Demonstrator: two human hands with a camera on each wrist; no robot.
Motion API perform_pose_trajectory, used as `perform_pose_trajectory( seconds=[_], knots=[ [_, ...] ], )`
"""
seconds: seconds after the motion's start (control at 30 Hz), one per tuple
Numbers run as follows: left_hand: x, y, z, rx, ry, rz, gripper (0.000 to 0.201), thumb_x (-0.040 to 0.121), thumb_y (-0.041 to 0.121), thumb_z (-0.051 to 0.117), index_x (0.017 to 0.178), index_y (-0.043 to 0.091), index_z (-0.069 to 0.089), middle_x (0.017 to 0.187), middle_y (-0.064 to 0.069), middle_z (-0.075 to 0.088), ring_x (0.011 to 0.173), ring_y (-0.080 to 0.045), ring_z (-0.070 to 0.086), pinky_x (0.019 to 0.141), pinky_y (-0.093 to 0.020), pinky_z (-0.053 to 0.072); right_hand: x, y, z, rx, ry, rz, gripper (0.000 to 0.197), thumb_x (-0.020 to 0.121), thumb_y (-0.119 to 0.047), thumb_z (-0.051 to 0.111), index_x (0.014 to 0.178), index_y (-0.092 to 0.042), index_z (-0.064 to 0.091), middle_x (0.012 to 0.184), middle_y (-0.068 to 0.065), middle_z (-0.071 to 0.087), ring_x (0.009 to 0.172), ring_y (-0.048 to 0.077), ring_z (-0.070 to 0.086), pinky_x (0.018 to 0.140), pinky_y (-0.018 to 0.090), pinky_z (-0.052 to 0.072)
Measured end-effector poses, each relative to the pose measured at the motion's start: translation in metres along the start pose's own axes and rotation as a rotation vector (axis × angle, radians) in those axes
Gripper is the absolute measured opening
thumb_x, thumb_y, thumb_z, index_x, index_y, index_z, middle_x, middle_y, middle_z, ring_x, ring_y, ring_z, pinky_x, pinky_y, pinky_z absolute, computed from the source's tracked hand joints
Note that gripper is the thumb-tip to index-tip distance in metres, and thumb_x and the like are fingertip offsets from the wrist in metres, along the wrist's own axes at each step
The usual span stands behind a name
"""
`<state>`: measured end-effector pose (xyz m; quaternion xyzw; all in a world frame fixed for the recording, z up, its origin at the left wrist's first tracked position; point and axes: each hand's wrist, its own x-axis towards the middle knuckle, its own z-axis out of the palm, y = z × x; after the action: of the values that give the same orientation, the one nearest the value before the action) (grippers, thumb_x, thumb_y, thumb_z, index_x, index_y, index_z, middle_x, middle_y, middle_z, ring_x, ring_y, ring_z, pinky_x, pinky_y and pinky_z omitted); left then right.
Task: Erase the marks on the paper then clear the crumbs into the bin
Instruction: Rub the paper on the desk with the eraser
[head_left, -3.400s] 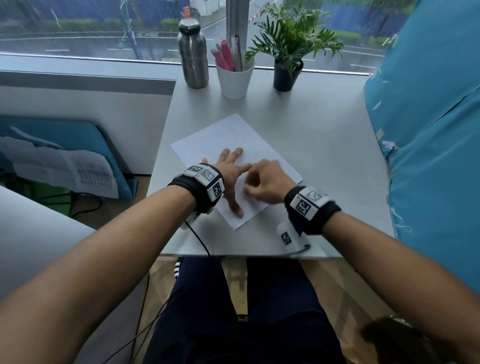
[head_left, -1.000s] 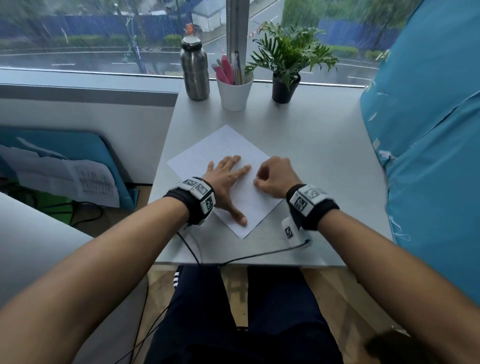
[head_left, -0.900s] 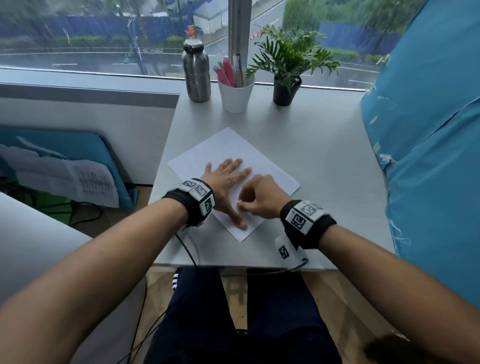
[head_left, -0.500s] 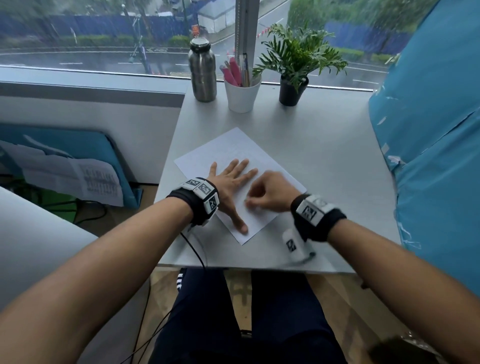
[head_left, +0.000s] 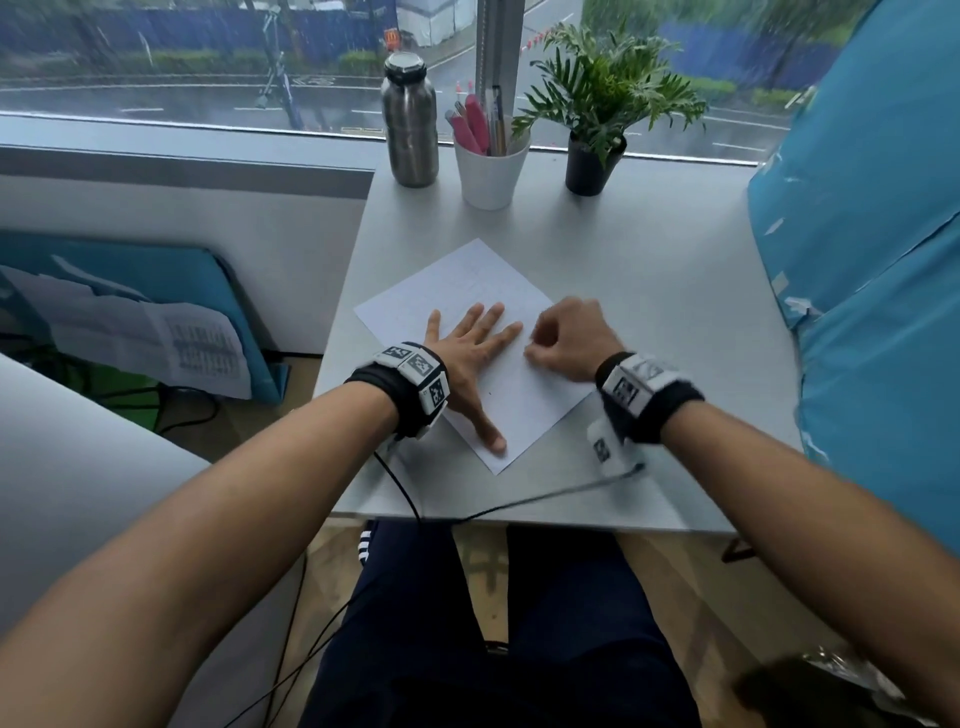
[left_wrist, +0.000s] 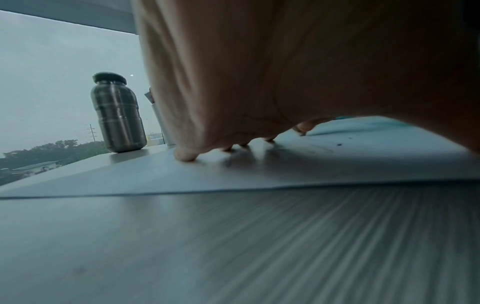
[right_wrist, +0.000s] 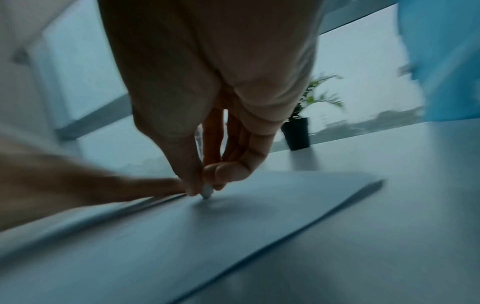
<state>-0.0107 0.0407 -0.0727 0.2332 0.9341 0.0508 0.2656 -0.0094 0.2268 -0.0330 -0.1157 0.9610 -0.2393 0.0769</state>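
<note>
1. Here's the paper (head_left: 467, 291), a white sheet lying flat and turned like a diamond on the near middle of the grey table (head_left: 649, 270). Faint lines of marks show on its far half.
2. The right hand (head_left: 569, 338) is on the sheet's right side, fingers curled, thumb and fingertips pinching a small pale eraser (right_wrist: 207, 192) with its tip down on the paper. The right wrist view is smeared with motion blur, so my read is that a rubbing stroke is under way.
3. The left hand (head_left: 475, 345) lies spread flat on the sheet just left of the eraser, fingers straight, thumb pointing toward the near corner. It grips nothing, it simply pins the paper down.
4. A few dark specks (left_wrist: 338, 144) sit on the paper in the left wrist view; they may be crumbs, but they are too small to be sure.
5. Progress, as I judge it: erasing is in hand and not finished, since faint marks remain. Clearing crumbs is not yet begun, and no bin shows in any view.
6. Out at the far edge by the window stand a steel bottle (head_left: 410, 119), a white cup of pens (head_left: 491, 161) and a potted plant (head_left: 597, 104), well apart from the work.
</note>
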Motion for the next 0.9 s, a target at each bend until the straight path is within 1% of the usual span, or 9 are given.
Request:
perform_pose_trajectory(
  seconds=[0.13,0.3,0.37,0.47,0.53,0.63,0.73,0.8,0.9],
  knots=[
    [0.001,-0.001,0.0,0.013,-0.005,-0.003,0.17,0.022,0.092,0.072,0.151,0.039,-0.026,0.158,0.008,-0.038,0.143,-0.017,-0.038,0.11,-0.066,-0.022,-0.03,-0.028,0.023,0.014,-0.243,-0.139,0.013,0.074,-0.022,0.075,0.073,-0.009,0.074,0.071,0.003,0.072,0.066,0.014,0.066,0.065,0.022,0.052],
    [0.0,0.0,0.0,0.007,-0.002,-0.005,0.169,0.021,0.091,0.072,0.151,0.042,-0.024,0.158,0.008,-0.036,0.144,-0.017,-0.036,0.11,-0.065,-0.023,0.012,0.006,-0.006,0.023,0.026,0.027,0.014,0.073,-0.02,0.074,0.076,-0.007,0.076,0.076,0.007,0.074,0.072,0.019,0.068,0.069,0.022,0.049],
    [0.002,0.0,0.0,0.004,-0.003,0.0,0.17,0.021,0.092,0.072,0.15,0.042,-0.026,0.157,0.009,-0.038,0.143,-0.016,-0.038,0.109,-0.065,-0.024,-0.005,-0.011,0.01,0.016,-0.02,-0.044,0.01,0.073,-0.016,0.071,0.071,-0.006,0.072,0.07,0.005,0.07,0.066,0.018,0.063,0.066,0.023,0.047],
    [0.002,-0.001,0.002,0.007,-0.008,0.011,0.17,0.021,0.094,0.071,0.15,0.041,-0.027,0.156,0.009,-0.039,0.141,-0.016,-0.04,0.108,-0.064,-0.026,-0.03,-0.028,0.024,0.025,-0.217,-0.123,0.013,0.074,-0.019,0.073,0.068,-0.007,0.07,0.065,0.002,0.068,0.061,0.015,0.061,0.059,0.023,0.049],
    [0.002,0.0,-0.001,0.007,-0.014,0.005,0.17,0.02,0.093,0.071,0.151,0.041,-0.025,0.158,0.009,-0.037,0.143,-0.016,-0.038,0.11,-0.065,-0.023,-0.009,-0.012,0.01,0.023,-0.147,-0.049,0.016,0.074,-0.022,0.073,0.071,-0.006,0.074,0.069,0.006,0.072,0.065,0.019,0.066,0.065,0.028,0.053],
    [0.001,0.002,-0.001,0.008,-0.002,0.003,0.169,0.021,0.091,0.073,0.151,0.042,-0.023,0.159,0.008,-0.035,0.144,-0.016,-0.036,0.111,-0.067,-0.02,0.009,0.004,-0.009,0.01,0.007,0.024,0.015,0.074,-0.022,0.074,0.078,-0.007,0.077,0.076,0.005,0.074,0.07,0.017,0.067,0.068,0.022,0.051],
    [0.0,0.001,0.0,0.015,-0.014,0.004,0.17,0.023,0.091,0.073,0.15,0.04,-0.027,0.157,0.007,-0.038,0.142,-0.017,-0.038,0.11,-0.066,-0.022,-0.019,-0.027,0.02,0.004,-0.156,-0.114,0.011,0.074,-0.014,0.07,0.069,-0.004,0.071,0.068,0.006,0.069,0.057,0.014,0.056,0.054,0.013,0.036],
    [0.001,-0.001,0.002,0.028,-0.009,0.014,0.17,0.023,0.093,0.072,0.151,0.038,-0.027,0.157,0.007,-0.039,0.142,-0.017,-0.039,0.11,-0.066,-0.023,-0.031,-0.033,0.027,0.037,-0.254,-0.147,0.013,0.075,-0.013,0.071,0.066,-0.003,0.069,0.062,0.005,0.066,0.052,0.011,0.053,0.049,0.013,0.037],
    [-0.001,0.0,-0.002,0.012,-0.005,0.014,0.169,0.022,0.091,0.072,0.152,0.041,-0.023,0.159,0.008,-0.035,0.144,-0.016,-0.036,0.111,-0.066,-0.02,0.001,-0.005,0.004,0.029,-0.087,-0.04,0.016,0.074,-0.02,0.073,0.071,-0.004,0.073,0.067,0.007,0.07,0.059,0.014,0.058,0.061,0.022,0.046]
  ],
)
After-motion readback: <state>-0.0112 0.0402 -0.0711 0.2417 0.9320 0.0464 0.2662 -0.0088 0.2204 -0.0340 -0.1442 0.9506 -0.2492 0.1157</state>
